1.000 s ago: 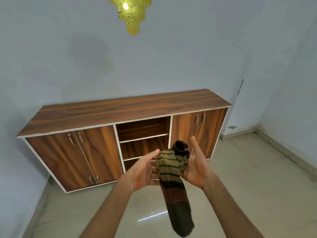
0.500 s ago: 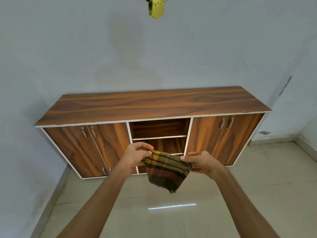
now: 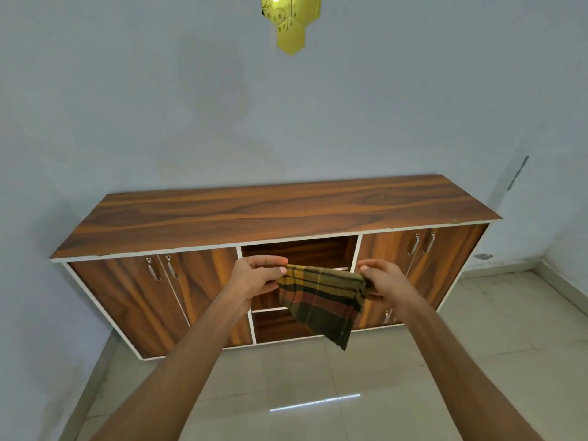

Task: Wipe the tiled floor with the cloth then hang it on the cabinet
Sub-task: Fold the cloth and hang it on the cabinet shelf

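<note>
A striped yellow, brown and dark green cloth (image 3: 321, 297) is stretched between my two hands in front of the wooden cabinet (image 3: 270, 211). My left hand (image 3: 256, 278) pinches its left top corner with thumb and fingers. My right hand (image 3: 383, 281) grips its right top corner. The cloth's lower corner hangs down to a point above the tiled floor (image 3: 286, 393). Both hands are held level with the cabinet's open middle shelves (image 3: 299, 253), below its top edge.
The cabinet stands against a pale wall, with closed double doors on the left (image 3: 159, 294) and right (image 3: 420, 265). A yellow lamp (image 3: 291, 23) hangs from above. The right wall and its skirting (image 3: 560, 291) close off the corner.
The cloth went from a bunched, hanging roll between my palms to being spread flat by its top corners. My hands have moved apart and the view has come closer to the cabinet.
</note>
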